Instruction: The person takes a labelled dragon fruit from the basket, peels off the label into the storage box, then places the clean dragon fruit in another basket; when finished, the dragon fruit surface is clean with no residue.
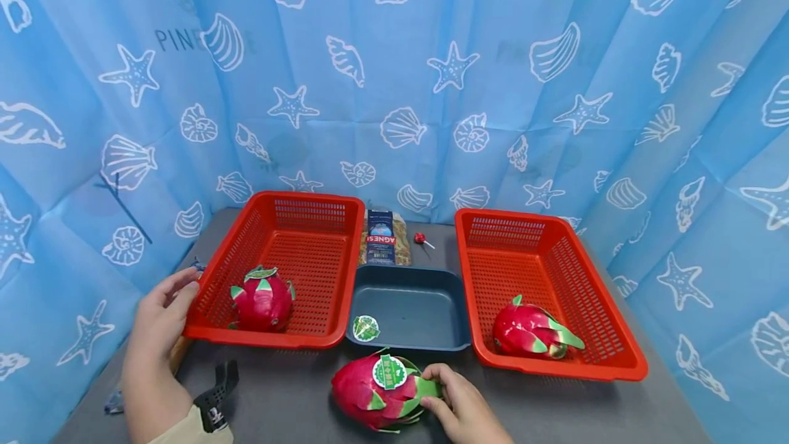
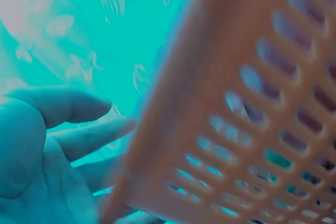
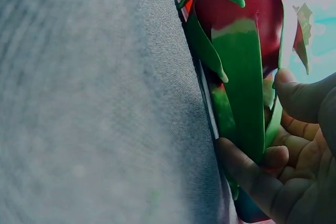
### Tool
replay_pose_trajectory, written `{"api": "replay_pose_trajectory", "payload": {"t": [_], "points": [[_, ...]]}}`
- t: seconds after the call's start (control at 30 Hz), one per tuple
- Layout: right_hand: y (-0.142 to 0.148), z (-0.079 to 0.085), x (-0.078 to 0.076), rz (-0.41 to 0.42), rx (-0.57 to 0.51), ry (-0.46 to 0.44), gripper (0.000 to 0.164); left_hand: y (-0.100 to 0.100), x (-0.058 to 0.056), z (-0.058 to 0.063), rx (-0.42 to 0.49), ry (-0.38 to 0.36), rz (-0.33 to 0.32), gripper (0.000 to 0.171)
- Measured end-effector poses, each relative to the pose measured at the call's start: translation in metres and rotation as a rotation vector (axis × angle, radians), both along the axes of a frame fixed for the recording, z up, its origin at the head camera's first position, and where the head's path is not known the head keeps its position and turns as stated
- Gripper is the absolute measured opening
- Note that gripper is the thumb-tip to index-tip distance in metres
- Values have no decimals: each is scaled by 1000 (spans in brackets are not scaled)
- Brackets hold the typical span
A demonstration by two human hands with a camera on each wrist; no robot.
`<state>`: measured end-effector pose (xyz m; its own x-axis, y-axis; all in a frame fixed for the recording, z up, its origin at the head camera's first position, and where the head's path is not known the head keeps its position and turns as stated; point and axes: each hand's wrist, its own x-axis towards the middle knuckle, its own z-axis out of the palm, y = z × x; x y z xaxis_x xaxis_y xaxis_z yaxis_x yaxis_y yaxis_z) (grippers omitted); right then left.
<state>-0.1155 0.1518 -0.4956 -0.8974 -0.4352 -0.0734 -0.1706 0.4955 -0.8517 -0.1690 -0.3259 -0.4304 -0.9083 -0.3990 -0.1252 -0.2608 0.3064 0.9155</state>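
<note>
Near the front of the grey table lies a dragon fruit with a round green-and-white sticker. My right hand pinches its green leafy end between thumb and fingers; the right wrist view shows the leaves close up. Beside the outer left wall of the left red basket is my left hand, its fingers loosely extended and holding nothing. Whether those fingers touch the basket is not clear. That basket holds another dragon fruit. A third dragon fruit lies inside the right red basket.
Between the baskets stands a dark blue tray with a leafy round sticker at its front left corner. Behind it are a pasta packet and a red lollipop. A blue shell-patterned curtain encloses the table.
</note>
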Motion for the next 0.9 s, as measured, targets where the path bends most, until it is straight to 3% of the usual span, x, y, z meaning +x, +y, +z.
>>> {"api": "replay_pose_trajectory", "payload": {"t": [0.1, 0.27, 0.33, 0.43, 0.53, 0.63, 0.8, 0.9], "points": [[0, 0, -1, -4, -1, -11, 30, 9, 5, 13, -30, 46, 22, 61], [-1, 1, -2, -5, 19, -2, 30, 31, 20, 36, -147, 190, 124, 52], [-1, 1, -3, -7, 35, -1, 30, 42, 27, 44, -207, 279, 158, 48], [-1, 3, -3, -18, 49, -24, 32, 57, 38, 51, -303, 436, 152, 44], [-1, 5, -3, -18, 56, -25, 33, 72, 50, 55, -345, 591, 103, 43], [-1, 4, -2, -7, 59, 33, 31, 89, 62, 59, -320, 673, 29, 48], [1, 1, -1, 5, 47, 169, 28, 113, 79, 62, -306, 704, -136, 50], [1, 0, -1, 7, 29, 196, 27, 126, 84, 58, -333, 706, -244, 50]]}}
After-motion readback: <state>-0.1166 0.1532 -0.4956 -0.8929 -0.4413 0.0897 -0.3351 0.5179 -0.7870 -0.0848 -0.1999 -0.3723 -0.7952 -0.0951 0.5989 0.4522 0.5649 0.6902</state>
